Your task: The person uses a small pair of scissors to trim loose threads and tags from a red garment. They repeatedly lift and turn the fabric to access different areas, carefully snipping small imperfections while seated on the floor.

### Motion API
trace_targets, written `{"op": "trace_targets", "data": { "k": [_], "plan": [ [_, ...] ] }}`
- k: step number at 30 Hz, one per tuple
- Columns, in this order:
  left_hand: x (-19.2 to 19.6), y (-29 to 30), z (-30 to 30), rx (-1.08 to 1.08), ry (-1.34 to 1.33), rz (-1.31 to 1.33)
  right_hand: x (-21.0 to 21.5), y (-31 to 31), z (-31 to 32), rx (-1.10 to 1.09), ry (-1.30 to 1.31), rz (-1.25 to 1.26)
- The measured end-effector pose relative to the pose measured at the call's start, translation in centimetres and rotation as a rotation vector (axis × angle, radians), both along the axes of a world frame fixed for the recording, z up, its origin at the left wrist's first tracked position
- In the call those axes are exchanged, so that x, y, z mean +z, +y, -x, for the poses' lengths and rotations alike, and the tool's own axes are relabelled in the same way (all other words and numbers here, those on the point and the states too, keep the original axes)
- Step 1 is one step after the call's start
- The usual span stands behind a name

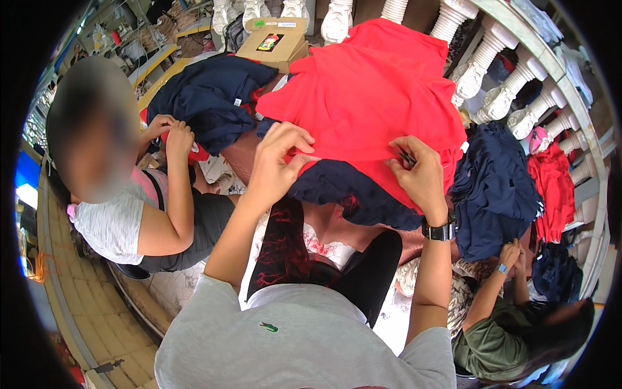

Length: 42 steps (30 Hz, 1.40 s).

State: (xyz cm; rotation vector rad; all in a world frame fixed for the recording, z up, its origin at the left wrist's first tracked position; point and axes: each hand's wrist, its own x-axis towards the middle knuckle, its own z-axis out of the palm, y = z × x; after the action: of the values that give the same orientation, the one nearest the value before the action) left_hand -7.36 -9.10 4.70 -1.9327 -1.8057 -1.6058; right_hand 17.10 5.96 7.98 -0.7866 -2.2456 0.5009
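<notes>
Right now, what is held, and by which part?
Left grip: red garment, by its near edge. Right grip: a small dark tool, exact part unclear.

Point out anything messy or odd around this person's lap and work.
Loose red threads are strewn over the black trousers, bright against the dark fabric. More cling to the navy garment below the red cloth. No damage is evident.

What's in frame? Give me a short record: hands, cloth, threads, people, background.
left hand: pinching the near edge of the red cloth
right hand: holding a small dark tool at the red cloth
under red cloth: dark blue cloth
red threads: on black pants
co-workers: one left, one lower right
background: cardboard box, white posts
</notes>
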Motion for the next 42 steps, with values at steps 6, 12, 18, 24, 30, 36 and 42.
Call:
{"op": "trace_targets", "data": {
  "k": [6,12,18,24,30,36,42],
  "plan": [
    [2.1,0.7,2.3,-0.199,-0.411,-0.010,2.7,0.6,-0.1,-0.237,0.021,-0.134],
    [3.2,6.4,7.1,0.053,-0.027,0.105,5.5,6.2,5.8,-0.177,0.080,-0.204],
    [5.4,6.9,3.3,0.210,0.211,-0.112,5.5,4.4,7.8,0.040,0.181,-0.048],
    [2.4,12.0,4.6,-0.155,0.308,0.042,2.8,5.8,8.7,0.196,-0.028,0.009],
    [3.8,11.8,3.4,-0.163,0.120,0.083,1.5,5.3,7.9,0.126,0.069,-0.092],
    [2.5,12.0,2.5,-0.211,-0.196,0.190,1.7,5.5,8.0,0.181,0.050,0.118],
    [1.8,12.4,2.7,-0.144,-0.052,0.243,1.8,5.2,7.5,0.257,0.067,0.055]
  ]
}}
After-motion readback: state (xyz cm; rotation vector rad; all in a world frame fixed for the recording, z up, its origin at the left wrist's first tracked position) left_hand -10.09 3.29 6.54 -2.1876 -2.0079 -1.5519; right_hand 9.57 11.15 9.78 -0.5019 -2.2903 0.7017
